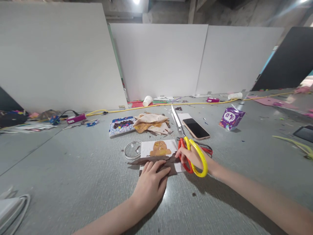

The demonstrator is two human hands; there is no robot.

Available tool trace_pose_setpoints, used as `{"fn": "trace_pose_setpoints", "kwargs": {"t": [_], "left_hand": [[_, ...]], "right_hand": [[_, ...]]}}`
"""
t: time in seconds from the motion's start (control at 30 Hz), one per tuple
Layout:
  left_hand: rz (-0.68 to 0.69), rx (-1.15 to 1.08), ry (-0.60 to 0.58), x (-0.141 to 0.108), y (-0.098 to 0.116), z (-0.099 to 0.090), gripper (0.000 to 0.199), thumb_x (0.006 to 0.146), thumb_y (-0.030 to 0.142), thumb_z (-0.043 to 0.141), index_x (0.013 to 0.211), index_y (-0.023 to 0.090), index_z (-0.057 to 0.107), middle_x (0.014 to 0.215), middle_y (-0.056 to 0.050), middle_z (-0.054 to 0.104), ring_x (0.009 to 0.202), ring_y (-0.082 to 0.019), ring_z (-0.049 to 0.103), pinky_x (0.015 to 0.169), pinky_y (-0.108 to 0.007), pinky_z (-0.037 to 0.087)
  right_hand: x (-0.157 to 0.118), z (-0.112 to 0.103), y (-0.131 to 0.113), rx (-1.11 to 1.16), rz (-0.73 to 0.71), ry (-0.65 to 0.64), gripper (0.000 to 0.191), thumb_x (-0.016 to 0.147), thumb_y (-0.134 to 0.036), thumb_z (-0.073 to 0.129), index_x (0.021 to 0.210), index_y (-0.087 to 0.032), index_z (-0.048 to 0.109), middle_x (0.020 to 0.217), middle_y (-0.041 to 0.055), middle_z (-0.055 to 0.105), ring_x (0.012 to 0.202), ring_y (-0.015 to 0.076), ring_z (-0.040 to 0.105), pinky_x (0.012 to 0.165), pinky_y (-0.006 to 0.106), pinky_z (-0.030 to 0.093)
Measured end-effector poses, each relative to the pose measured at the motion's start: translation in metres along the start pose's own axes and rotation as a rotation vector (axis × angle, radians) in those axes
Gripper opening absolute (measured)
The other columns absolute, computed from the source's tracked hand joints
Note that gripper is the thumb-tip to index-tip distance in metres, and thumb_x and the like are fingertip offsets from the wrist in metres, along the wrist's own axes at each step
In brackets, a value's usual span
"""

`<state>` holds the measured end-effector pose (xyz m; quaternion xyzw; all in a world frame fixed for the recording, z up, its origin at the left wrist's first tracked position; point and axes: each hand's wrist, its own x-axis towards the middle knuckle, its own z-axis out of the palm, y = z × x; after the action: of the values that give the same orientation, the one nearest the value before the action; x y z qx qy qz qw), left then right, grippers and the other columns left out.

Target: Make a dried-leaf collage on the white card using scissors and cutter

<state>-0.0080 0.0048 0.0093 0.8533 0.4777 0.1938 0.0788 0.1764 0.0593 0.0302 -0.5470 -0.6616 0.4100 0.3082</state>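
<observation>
My left hand (152, 181) lies on a dark brown strip (146, 160), fingers bent and pressing it over a white sheet (146, 147). Orange-brown cut pieces (160, 148) form a shape on the upper part of the sheet. My right hand (192, 158) holds scissors (199, 160) with one yellow and one red handle, blades pointing up and away. Its fingertips also touch the right end of the brown material. A second, smaller red-and-black tool (207, 149) lies partly behind the right hand.
Beyond the sheet lie a patterned blue-white case (122, 126), crumpled tan cloth (153, 123) and a phone (196, 128). A ring of clear tube (132, 150) is left of the sheet. A purple carton (231, 118) stands at right. A yellow cable (156, 105) crosses behind.
</observation>
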Motion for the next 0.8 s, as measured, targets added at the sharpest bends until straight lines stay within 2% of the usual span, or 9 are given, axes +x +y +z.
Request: {"fn": "trace_pose_setpoints", "kwargs": {"t": [0.8], "left_hand": [[-0.013, -0.023, 0.004, 0.0031, 0.001, 0.0008, 0.028, 0.078, 0.015, 0.046, 0.099, 0.026, 0.061, 0.111, -0.003, 0.053, 0.097, -0.022, 0.046, 0.086, -0.04, 0.039]], "right_hand": [[-0.0001, -0.0006, 0.0005, -0.015, -0.012, -0.015, 0.026, 0.074, -0.027, 0.039, 0.06, -0.017, 0.059, 0.049, 0.0023, 0.057, 0.05, 0.0137, 0.056, 0.051, 0.025, 0.043]]}}
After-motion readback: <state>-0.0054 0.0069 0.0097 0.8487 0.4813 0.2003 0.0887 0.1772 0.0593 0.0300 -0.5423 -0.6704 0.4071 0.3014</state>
